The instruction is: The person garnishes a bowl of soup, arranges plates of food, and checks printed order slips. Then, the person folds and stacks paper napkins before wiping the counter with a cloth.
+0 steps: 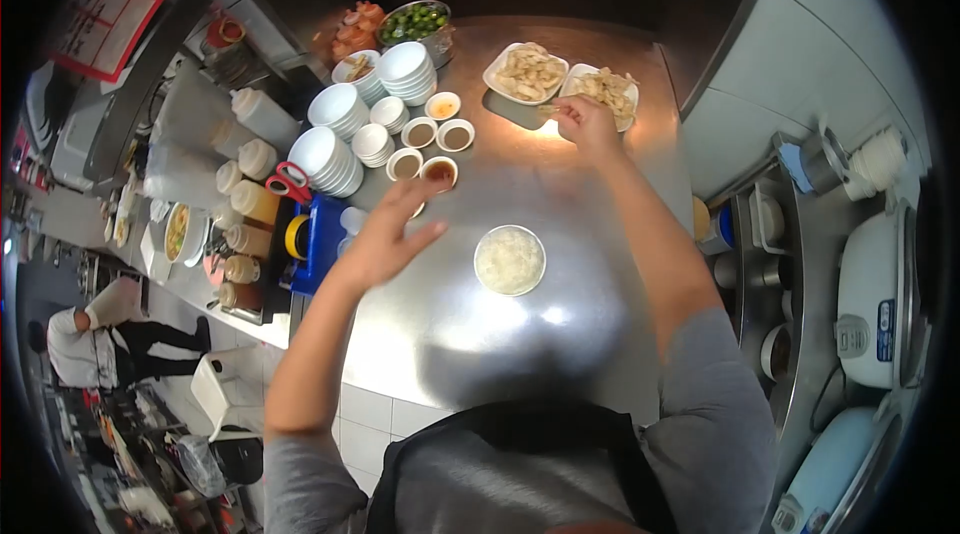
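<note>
My left hand (390, 232) is over the steel counter with its fingers spread, just below the small sauce cups (438, 172); nothing shows in it. My right hand (583, 124) is at the near left edge of a white dish of pale food pieces (603, 89), its fingers pinched together. What they hold, if anything, is too small to make out. Left of that dish stands a second white dish of similar pieces (530, 72). A round white bowl of rice (510, 260) sits on the counter between my forearms.
Stacked white bowls (328, 159) stand at the left, near red-handled scissors (289, 181), a blue container (320, 239) and sauce bottles (255, 202). Green pieces fill a metal bowl (415, 24) at the back. Rice cookers (868, 304) line the right side. Another person (85, 349) stands far left.
</note>
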{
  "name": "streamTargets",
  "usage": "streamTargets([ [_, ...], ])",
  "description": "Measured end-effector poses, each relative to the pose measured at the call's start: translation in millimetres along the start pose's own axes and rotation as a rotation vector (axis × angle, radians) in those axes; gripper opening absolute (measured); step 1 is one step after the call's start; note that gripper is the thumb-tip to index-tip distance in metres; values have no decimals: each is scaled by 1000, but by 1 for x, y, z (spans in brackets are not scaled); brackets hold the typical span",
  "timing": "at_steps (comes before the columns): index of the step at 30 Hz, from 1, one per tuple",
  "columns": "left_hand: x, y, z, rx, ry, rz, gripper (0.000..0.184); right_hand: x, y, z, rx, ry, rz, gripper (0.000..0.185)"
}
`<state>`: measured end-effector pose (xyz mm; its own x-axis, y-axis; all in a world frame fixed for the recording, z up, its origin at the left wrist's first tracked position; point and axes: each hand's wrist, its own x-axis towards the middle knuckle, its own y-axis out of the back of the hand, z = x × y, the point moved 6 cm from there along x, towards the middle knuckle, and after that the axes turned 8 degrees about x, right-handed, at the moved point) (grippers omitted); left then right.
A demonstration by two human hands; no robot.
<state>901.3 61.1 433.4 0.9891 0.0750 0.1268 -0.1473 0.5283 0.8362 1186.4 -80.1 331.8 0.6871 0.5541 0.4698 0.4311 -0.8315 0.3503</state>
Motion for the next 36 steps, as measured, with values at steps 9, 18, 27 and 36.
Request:
streamTargets([
  [9, -329, -49, -11, -197, 757, 130, 37, 81, -73, 139, -774, 187, -289, 28],
  [18, -628, -181, -51, -328, 1256, -601, 66, 80, -151, -419, -71, 929, 215, 63],
  [27, -757, -92, -158, -252, 1352, 379, 60, 134, -518, -600, -355, 558, -359, 59],
  [36, -903, -101, -239, -390, 1619, 393, 65, 220, -578, -561, -596, 353, -46, 54],
])
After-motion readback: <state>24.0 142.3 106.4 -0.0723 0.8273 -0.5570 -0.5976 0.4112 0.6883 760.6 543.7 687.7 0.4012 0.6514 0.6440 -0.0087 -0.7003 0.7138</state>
